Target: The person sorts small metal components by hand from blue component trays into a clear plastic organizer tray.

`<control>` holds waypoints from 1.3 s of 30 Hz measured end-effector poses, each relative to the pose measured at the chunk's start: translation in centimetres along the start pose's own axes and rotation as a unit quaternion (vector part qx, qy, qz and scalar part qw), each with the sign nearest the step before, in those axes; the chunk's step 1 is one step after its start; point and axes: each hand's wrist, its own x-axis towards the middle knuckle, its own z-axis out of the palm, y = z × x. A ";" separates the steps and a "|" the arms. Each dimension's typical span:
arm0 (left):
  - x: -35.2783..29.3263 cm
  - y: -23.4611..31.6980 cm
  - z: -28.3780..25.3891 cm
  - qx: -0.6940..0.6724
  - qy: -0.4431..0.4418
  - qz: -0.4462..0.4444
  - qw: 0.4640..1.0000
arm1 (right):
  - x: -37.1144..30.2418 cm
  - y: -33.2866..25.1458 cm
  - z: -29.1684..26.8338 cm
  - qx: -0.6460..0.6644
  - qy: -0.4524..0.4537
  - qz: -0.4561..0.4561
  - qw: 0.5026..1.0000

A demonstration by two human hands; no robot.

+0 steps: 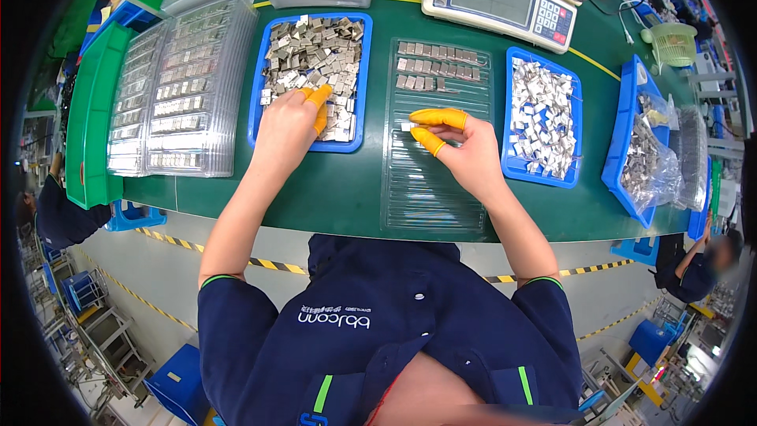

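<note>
"The right hand [471,151]?"
"Thumb and finger pinch a metal piece [406,127] over the clear tray [434,203]."
"Left hand [288,122]?"
"At loose pieces [315,51] in the blue bin [256,102], fingers bent; gripping, I can't tell."

Small silver metal parts [315,43], loose and in rows
Heaped at all angles in a blue tray [365,83] at eleven o'clock; lined up across the twelve-o'clock end of a clear ribbed tray [434,201], flat on the tabletop [347,197] at one o'clock; one bright piece [406,127] between yellow-covered fingertips of the right hand [468,155].
</note>
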 end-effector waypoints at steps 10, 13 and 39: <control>0.7 7.1 0.7 -0.781 0.057 -0.286 0.552 | 0.9 0.3 1.3 0.222 0.038 0.027 0.974; 0.7 8.0 0.9 -0.789 0.055 -0.285 0.541 | 0.7 0.2 1.1 0.192 0.045 0.027 0.980; 3.6 9.5 0.1 -0.769 -0.111 -0.193 0.600 | 0.2 0.1 -2.5 0.174 0.046 0.017 0.984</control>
